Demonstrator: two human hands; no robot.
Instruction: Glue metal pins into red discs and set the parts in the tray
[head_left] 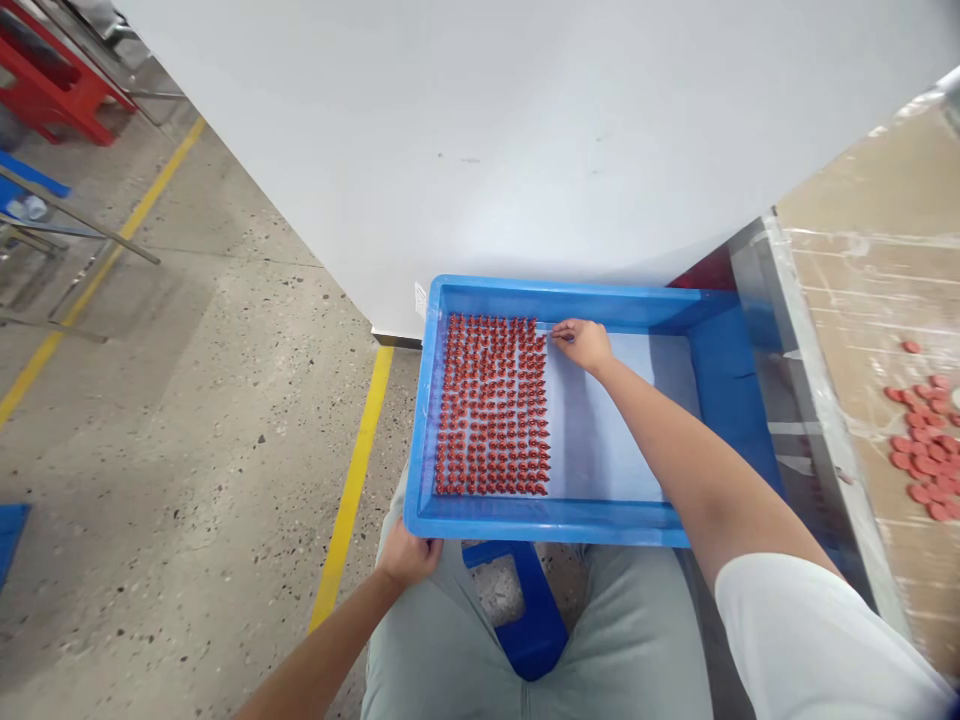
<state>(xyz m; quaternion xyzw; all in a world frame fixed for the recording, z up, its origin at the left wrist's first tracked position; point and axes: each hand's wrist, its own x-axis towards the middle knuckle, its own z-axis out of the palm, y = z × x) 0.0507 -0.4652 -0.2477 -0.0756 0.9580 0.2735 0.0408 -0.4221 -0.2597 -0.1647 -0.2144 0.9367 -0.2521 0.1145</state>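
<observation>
A blue plastic tray (555, 520) rests over my lap. Small reddish-brown pieces with pointed tips (495, 405) stand in close rows across its left part. My left hand (409, 555) grips the tray at its near left corner, the fingers partly hidden beneath it. Inside the tray, my right hand (583, 345) is pinched closed at the far end of the rightmost row. Something thin and dark shows at its fingertips, too small to name. Bare pale tray floor (600, 430) lies to the right of the rows.
Flat red discs (930, 450) lie on a film-covered brown table (847, 260) at the right. A white panel (480, 150) rises behind the tray. A blue stool (532, 620) shows between my legs; a red stool (67, 90) stands far left.
</observation>
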